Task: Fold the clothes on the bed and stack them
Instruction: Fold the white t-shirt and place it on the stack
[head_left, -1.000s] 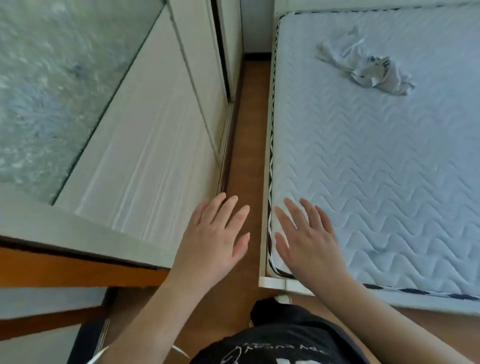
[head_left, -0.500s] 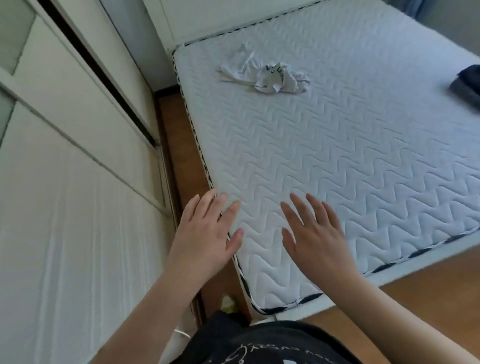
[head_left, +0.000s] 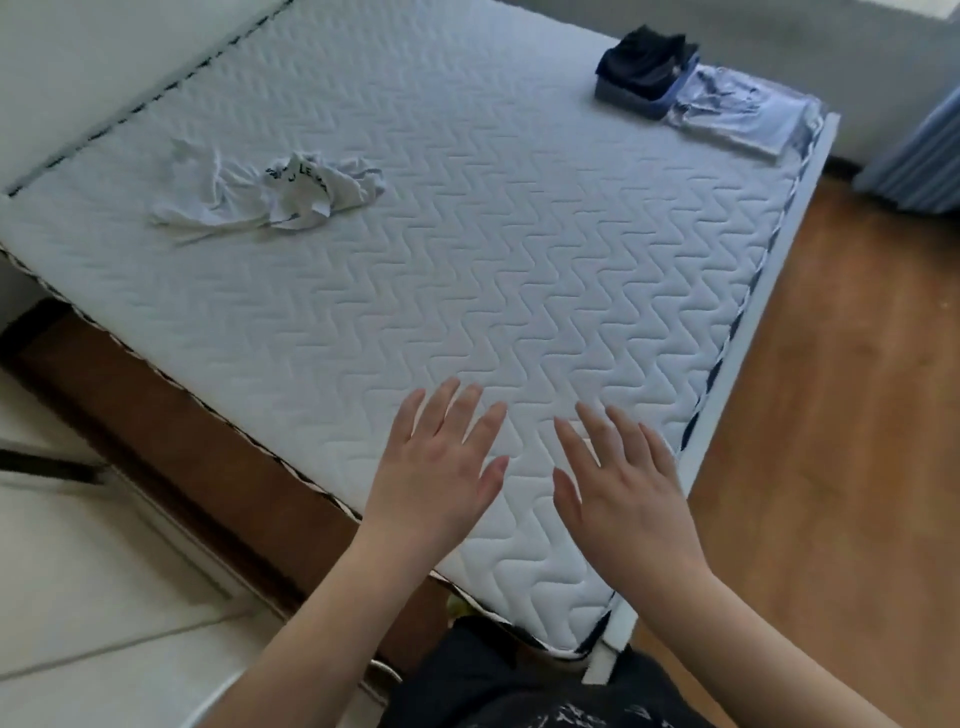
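Crumpled white garment (head_left: 270, 200), dark lettering partly visible on a fold, lies loose and unfolded on the quilted mattress (head_left: 467, 291), toward its far-left part and well apart from both hands; judged to be the remaining item to fold, since nothing else loose shows on the bed. At the far-right corner sit two folded items: a dark folded pile (head_left: 644, 70) touching, and partly overlapping, a flat pale-blue folded piece (head_left: 737, 111). They probably mark the stacking spot, kept at the edge so the middle stays free as a folding surface. Left hand (head_left: 436, 478) and right hand (head_left: 623, 493) are held side by side over the near corner of the mattress, palms down, fingers straight and spread, gripping nothing; whether the palms touch the quilting cannot be told. Judgement: the hands are empty and poised before a reach, and the white garment is too far for them from here, so a lean or step along the bed seems needed. Wooden floor (head_left: 841, 415) runs along the right side of the bed; pale cabinet fronts (head_left: 78, 571) stand on the left.
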